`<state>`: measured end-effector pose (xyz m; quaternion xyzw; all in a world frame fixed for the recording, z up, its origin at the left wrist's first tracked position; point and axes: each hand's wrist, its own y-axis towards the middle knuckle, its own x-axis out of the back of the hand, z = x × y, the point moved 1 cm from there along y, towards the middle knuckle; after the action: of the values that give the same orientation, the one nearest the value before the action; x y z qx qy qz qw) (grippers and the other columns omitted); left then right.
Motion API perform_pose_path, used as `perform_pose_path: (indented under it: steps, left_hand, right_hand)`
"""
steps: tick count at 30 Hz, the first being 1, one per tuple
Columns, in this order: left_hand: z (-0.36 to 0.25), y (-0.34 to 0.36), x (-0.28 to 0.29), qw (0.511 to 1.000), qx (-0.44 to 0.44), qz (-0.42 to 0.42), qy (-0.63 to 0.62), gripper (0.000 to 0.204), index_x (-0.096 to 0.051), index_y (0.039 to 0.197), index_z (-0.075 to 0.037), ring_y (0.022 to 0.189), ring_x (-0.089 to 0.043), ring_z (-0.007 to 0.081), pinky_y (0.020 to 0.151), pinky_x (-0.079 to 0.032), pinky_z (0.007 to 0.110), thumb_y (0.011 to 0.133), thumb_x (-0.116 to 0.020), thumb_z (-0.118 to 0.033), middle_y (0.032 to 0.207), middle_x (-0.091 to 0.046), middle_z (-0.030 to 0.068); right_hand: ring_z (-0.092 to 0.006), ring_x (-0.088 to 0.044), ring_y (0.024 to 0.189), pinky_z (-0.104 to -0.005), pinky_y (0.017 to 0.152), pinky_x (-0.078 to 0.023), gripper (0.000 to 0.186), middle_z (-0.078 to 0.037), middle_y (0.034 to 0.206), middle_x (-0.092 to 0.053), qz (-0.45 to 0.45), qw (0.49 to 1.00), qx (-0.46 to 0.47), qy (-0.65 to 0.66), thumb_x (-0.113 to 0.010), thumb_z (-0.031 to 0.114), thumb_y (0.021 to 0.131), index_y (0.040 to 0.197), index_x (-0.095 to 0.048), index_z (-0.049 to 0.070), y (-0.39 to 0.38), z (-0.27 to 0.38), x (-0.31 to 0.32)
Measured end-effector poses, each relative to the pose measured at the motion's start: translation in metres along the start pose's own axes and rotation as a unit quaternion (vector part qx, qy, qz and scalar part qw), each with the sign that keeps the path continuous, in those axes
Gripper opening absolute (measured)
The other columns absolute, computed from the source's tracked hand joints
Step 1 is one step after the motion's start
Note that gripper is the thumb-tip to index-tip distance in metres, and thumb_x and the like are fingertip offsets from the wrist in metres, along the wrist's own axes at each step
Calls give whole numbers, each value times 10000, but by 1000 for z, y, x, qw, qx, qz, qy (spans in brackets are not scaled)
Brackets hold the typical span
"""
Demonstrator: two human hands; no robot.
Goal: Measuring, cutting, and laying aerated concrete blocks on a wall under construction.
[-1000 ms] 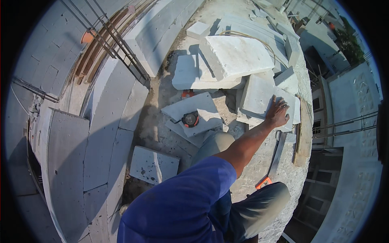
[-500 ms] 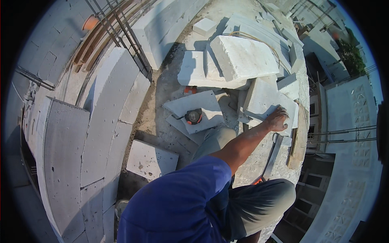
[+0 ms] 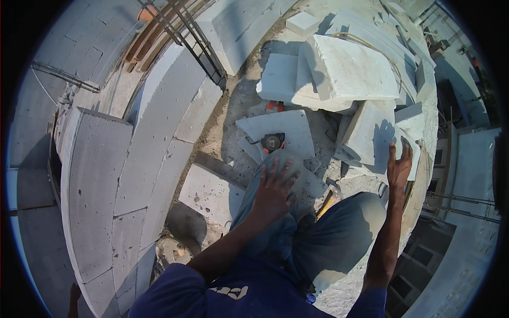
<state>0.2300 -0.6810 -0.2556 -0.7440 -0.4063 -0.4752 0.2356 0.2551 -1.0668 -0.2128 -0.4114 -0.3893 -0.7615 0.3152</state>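
My left hand (image 3: 271,188) rests on my bent left knee with its fingers spread. My right hand (image 3: 400,164) is raised at the right, fingers apart, at a tilted white block (image 3: 363,135); I cannot tell whether it touches it. A black-and-orange tape measure (image 3: 273,142) lies on a white slab (image 3: 294,122) ahead of my knee. An orange object (image 3: 275,106), partly hidden, sits behind that slab. A yellow-handled tool (image 3: 328,204) lies between my knees, partly hidden. A speckled slab (image 3: 204,193) lies left of my leg.
A grey block wall (image 3: 101,201) runs along my left, with vertical rebar (image 3: 193,45) and timber boards (image 3: 146,42). Large white blocks (image 3: 352,66) are piled ahead. The rough ledge edge (image 3: 427,143) drops off at right. What looks like another person's arm (image 3: 74,299) shows at lower left.
My left hand has left the right-hand block and moved back onto my knee. My right hand and forearm have come into view at the right. The view has shifted.
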Motion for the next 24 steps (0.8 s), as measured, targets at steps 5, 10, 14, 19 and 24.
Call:
perform_pose_path:
  steps: [5, 10, 14, 19, 24]
  left_hand:
    - [7, -30, 34, 992, 125, -12, 17, 617, -540, 1417, -152, 1505, -193, 407, 1196, -182, 597, 850, -710, -326, 1583, -329, 157]
    - [35, -78, 50, 949, 301, -90, 25, 579, -548, 1404, -139, 1505, -209, 383, 1200, -212, 548, 872, -703, -305, 1581, -336, 147]
    - [70, -108, 39, 904, 410, -123, -9, 501, -579, 1361, -102, 1509, -222, 329, 1208, -223, 514, 907, -672, -292, 1561, -378, 134]
    - [98, -168, 48, 831, 490, -206, -164, 480, -582, 1336, -80, 1406, -406, 317, 1163, -332, 443, 913, -629, -300, 1478, -487, 148]
    - [101, -241, 48, 829, 460, -315, 37, 318, -593, 1167, -36, 1035, -561, 361, 910, -442, 486, 896, -673, -182, 1134, -602, 159]
  right_hand:
    - [-439, -478, 1260, -511, 1070, -396, 528, -297, 1308, -529, 17, 998, 63, -17, -622, 374, 970, 1243, -598, -77, 19, 7, -74]
    - [-420, -502, 1239, -508, 1039, -423, 553, -266, 1314, -554, 36, 998, 50, -6, -644, 404, 945, 1276, -608, -38, 22, 10, -78]
    - [-374, -564, 1204, -470, 1011, -459, 538, -252, 1278, -606, 51, 977, 204, 42, -645, 419, 943, 1283, -636, 2, 48, -71, -100]
    - [-352, -619, 1135, -439, 977, -490, 459, -196, 1246, -654, 66, 988, 135, 18, -616, 390, 976, 1261, -657, 33, 43, -84, -133]
    - [-348, -632, 1129, -431, 993, -486, 478, -203, 1251, -651, -11, 907, 408, -102, -628, 394, 972, 1269, -648, 21, 71, -104, -106]
